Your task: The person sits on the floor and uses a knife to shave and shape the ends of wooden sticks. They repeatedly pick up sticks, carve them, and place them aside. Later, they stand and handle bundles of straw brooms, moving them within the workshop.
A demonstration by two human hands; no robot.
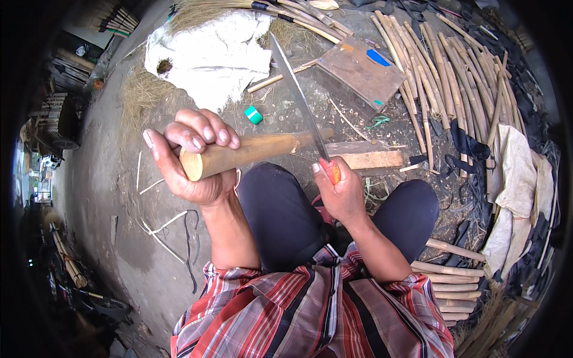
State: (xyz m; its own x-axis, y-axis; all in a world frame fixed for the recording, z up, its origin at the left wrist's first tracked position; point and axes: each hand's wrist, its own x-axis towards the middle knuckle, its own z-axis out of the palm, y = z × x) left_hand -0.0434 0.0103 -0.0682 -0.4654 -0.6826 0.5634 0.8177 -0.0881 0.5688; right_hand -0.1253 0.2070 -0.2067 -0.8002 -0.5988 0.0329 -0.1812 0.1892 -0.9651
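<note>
My left hand (pixel 200 155) wraps round the near end of a pale wooden pole (pixel 239 156), whose cut round face points toward me. From there the pole runs off to the right and narrows. My right hand (pixel 341 194) is closed on the orange-red handle of a long knife (pixel 301 98). Its blade points up and away to the left, and passes across the pole's far part; whether it touches the wood I cannot tell. Under the pole's right end, on the ground, lies a split wooden block (pixel 367 159).
A wooden box (pixel 361 71) stands ahead, near a white sack (pixel 209 56) and a green roll of tape (pixel 253 115). Several bamboo sticks (pixel 441 71) lie in a pile at the right, with more sticks (pixel 450 278) beside my right knee. Thin strips (pixel 164 230) litter the left floor.
</note>
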